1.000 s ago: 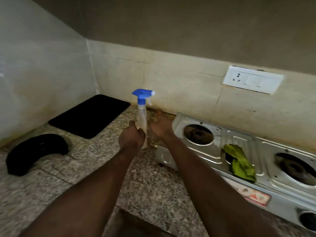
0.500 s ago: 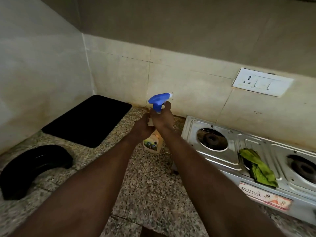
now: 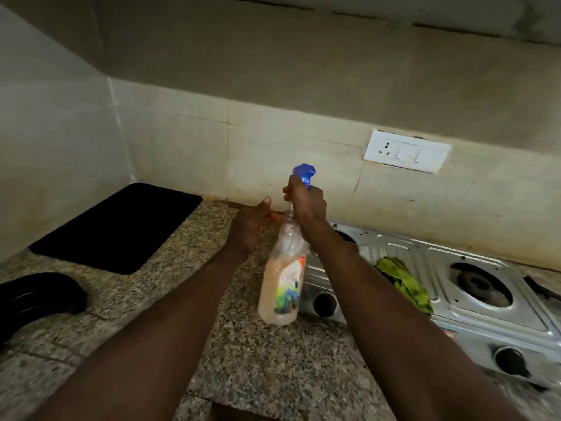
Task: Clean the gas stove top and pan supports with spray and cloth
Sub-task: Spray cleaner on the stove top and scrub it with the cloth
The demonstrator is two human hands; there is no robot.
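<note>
Head view. Blue trigger head (image 3: 304,173) protrudes directly above the grip: the right hand (image 3: 305,205) has its fingers curled round the neck of the spray bottle (image 3: 283,284). The bottle body hangs below the grip, tilted, over the granite counter (image 3: 258,360). The left hand (image 3: 247,227) is just left of the grip, fingers relaxed, holding nothing; contact with the bottle cannot be determined. The steel gas stove (image 3: 425,259) is right of and below the grip, with the green cloth (image 3: 403,281) lying on it between the burners. A black mat (image 3: 121,226) lies well left of the grip.
</note>
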